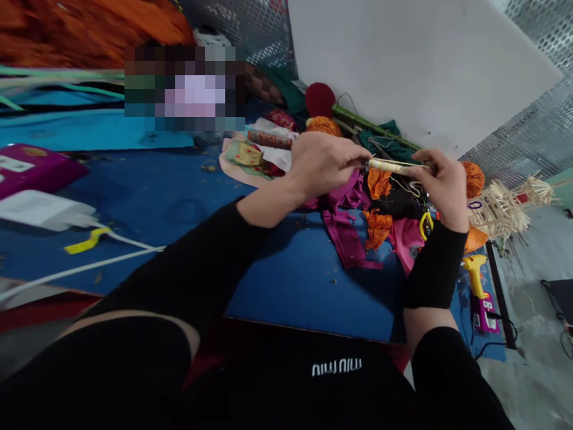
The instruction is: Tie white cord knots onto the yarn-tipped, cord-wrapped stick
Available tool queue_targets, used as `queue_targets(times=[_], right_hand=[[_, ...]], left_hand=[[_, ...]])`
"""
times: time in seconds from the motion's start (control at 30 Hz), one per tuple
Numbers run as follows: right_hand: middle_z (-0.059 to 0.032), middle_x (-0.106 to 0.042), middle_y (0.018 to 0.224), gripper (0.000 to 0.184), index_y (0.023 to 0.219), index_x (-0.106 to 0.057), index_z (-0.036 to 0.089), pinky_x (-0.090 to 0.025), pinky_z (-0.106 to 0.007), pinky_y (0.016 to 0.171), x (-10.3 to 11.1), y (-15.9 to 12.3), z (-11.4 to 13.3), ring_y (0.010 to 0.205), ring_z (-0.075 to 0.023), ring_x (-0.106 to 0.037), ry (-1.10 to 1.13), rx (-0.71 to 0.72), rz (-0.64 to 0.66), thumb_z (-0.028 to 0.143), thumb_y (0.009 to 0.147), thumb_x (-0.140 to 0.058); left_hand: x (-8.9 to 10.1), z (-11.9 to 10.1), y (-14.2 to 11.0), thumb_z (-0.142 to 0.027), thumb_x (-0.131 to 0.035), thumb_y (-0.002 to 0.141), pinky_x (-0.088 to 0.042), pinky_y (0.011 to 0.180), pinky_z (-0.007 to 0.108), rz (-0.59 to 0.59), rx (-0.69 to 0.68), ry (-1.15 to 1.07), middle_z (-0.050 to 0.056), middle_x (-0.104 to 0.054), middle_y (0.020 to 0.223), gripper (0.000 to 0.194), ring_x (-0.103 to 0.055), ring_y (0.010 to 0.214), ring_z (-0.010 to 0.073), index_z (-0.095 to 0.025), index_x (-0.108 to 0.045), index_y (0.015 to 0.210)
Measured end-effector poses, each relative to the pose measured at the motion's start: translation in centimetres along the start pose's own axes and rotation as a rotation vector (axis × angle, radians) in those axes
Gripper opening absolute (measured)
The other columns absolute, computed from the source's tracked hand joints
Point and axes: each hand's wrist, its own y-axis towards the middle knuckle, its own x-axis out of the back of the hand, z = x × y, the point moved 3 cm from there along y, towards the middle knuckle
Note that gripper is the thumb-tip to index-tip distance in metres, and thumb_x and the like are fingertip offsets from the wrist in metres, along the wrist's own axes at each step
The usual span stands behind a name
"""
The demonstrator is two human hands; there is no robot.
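Note:
Both hands are raised over the far side of the blue table. A thin stick wrapped in pale yellow-and-white patterned material (388,166) spans the gap between them. My left hand (323,160) is closed, its thumb and fingers pinching the stick's left end. The right end sits in the pinched fingers of my right hand (444,179). An orange-brown patterned rod (270,139) shows left of my left hand; whether it joins the stick is hidden. Below the hands lie magenta cloth strips (347,239) and crumpled orange pieces (378,229).
On the blue table (286,280) are a white charger (47,209) with a cable and a purple box (38,170) at left. A yellow glue gun (475,273) and a purple power strip (486,313) are at right. Straw-like bundles (510,206) and a white board (403,65) stand beyond.

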Motion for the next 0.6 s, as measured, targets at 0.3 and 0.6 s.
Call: queue_targets(times=[0.3,0.6], right_hand=[[0.0031,-0.047,0.061,0.028,0.065,-0.06,0.025,-0.029,-0.034,0.059,7.3,-1.9,-8.6,0.057,-0.0124,-0.036,0.248,-0.178,-0.25,0.045,0.073,-0.078],[-0.0001,-0.022,0.058,0.057,0.068,-0.051,0.041,-0.031,-0.048,0.064,5.4,1.0,-13.1,0.062,-0.0255,-0.035,0.129,-0.069,-0.492,0.089,0.087,-0.027]], left_hand=[[3.0,2.8,0.5,-0.043,-0.059,0.094,-0.048,0.092,0.042,-0.135,0.157,-0.074,0.002,-0.084,0.111,0.038,-0.072,0.108,0.0277,-0.033,-0.084,0.12],[3.4,4.4,0.8,-0.034,-0.072,0.08,-0.054,0.083,0.035,-0.057,0.126,-0.213,0.002,-0.082,0.085,0.028,-0.075,0.091,0.0267,-0.033,-0.089,0.102]])
